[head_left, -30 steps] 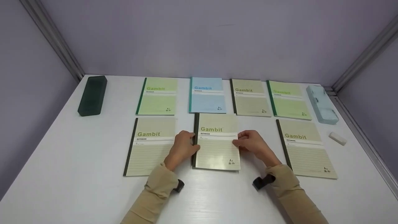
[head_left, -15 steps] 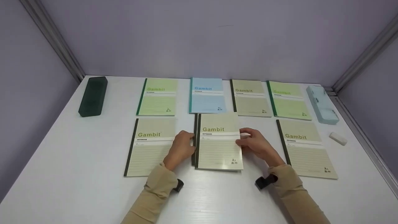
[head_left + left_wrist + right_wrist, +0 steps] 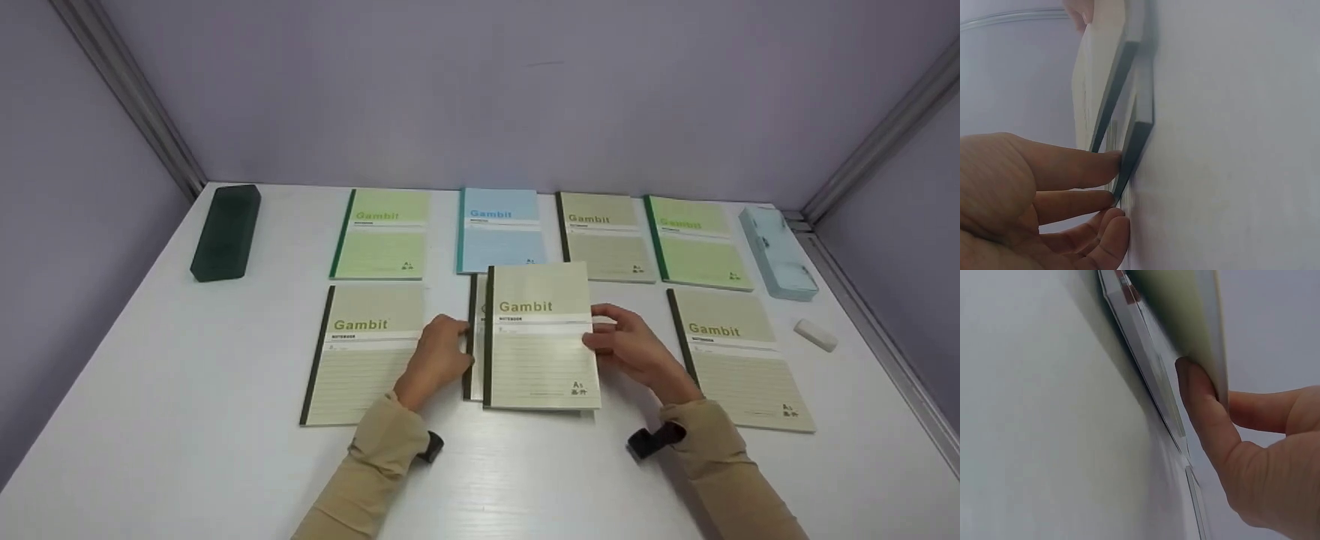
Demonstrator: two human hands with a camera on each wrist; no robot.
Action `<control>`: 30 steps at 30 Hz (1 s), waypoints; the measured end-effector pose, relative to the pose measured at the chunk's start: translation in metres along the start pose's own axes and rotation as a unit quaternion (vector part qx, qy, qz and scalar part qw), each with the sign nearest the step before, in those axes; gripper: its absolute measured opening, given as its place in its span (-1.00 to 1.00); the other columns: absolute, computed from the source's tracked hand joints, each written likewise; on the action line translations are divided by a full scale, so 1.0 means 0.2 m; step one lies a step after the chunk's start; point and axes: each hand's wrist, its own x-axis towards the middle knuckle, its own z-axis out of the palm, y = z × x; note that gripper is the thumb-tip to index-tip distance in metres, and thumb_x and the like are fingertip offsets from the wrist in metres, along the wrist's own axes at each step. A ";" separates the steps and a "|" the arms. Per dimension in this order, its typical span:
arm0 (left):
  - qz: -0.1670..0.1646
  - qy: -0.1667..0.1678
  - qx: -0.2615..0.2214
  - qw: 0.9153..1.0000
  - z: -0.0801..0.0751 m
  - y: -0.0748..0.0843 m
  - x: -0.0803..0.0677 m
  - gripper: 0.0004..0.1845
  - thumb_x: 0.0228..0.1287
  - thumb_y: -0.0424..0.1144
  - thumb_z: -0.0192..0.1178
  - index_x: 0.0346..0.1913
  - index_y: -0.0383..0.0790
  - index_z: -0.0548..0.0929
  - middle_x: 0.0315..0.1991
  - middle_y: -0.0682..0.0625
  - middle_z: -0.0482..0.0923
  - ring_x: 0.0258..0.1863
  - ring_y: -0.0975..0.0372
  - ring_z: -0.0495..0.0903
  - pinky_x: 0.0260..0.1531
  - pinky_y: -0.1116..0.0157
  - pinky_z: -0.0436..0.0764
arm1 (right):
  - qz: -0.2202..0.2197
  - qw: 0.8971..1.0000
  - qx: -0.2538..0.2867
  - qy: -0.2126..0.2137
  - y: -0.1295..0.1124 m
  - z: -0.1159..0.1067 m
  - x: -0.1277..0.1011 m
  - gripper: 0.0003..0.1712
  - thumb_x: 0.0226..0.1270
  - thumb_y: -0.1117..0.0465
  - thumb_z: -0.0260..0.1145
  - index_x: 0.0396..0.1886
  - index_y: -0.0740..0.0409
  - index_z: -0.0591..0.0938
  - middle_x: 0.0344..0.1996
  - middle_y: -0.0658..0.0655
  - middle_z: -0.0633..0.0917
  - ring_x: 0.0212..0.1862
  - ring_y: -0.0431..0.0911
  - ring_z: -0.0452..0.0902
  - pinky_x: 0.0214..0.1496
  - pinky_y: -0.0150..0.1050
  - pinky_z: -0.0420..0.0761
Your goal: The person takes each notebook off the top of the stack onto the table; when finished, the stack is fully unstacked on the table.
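Observation:
In the head view, a beige notebook [image 3: 536,337] with a dark spine is raised and shifted right over a matching lower notebook [image 3: 477,375]. My right hand [image 3: 634,349] pinches the upper one by its right edge, thumb on the cover and fingers beneath; the right wrist view shows its pages [image 3: 1217,337] between thumb and finger. Against the dark spine [image 3: 1137,135] of the lower notebook, my left hand [image 3: 436,356] rests its thumb and fingertips. A gap separates the two notebooks in the left wrist view. Most of the lower cover is hidden.
Beige notebooks lie at left [image 3: 367,375] and right [image 3: 739,375]. Behind are a green [image 3: 382,251], a blue [image 3: 499,244], a beige [image 3: 606,251] and another green notebook [image 3: 701,255]. A dark green case [image 3: 225,234], a pale blue case [image 3: 778,255] and an eraser [image 3: 815,334] flank them.
My right hand has lifted the upper notebook and drawn it right, uncovering the lower one's spine and left strip. My left thumb has come off the upper cover.

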 end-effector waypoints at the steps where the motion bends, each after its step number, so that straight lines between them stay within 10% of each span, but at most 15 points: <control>1: 0.000 -0.001 0.000 1.000 0.00 0.00 0.00 -0.57 -0.01 -0.54 0.28 0.02 -0.58 0.58 -0.10 -0.29 0.52 -0.02 -0.04 0.47 0.09 0.07 0.43 | -0.003 1.000 0.004 -0.001 -0.01 -0.01 -0.01 -0.47 0.30 0.46 0.17 0.26 0.34 0.29 -0.15 0.17 0.68 -0.23 -0.10 0.61 -0.21 -0.27 0.59; 13: -0.013 -0.008 -0.012 1.000 0.00 0.00 0.00 -0.53 0.00 -0.54 0.28 0.07 -0.58 0.55 -0.06 -0.30 0.52 0.03 -0.05 0.47 0.12 0.09 0.42 | -0.017 0.999 0.045 0.003 -0.06 -0.18 -0.09 -0.44 0.32 0.48 0.17 0.28 0.34 0.23 -0.20 0.09 0.70 -0.23 -0.07 0.65 -0.23 -0.22 0.63; 30: -0.027 -0.013 -0.015 0.999 0.00 0.01 0.00 -0.52 0.03 -0.54 0.28 0.10 -0.56 0.54 -0.02 -0.28 0.51 0.05 -0.03 0.45 0.14 0.10 0.40 | 0.001 0.999 -0.028 0.032 -0.02 -0.45 -0.22 -0.33 0.36 0.41 0.16 0.38 0.42 0.11 -0.16 0.03 0.66 -0.18 -0.11 0.63 -0.17 -0.22 0.63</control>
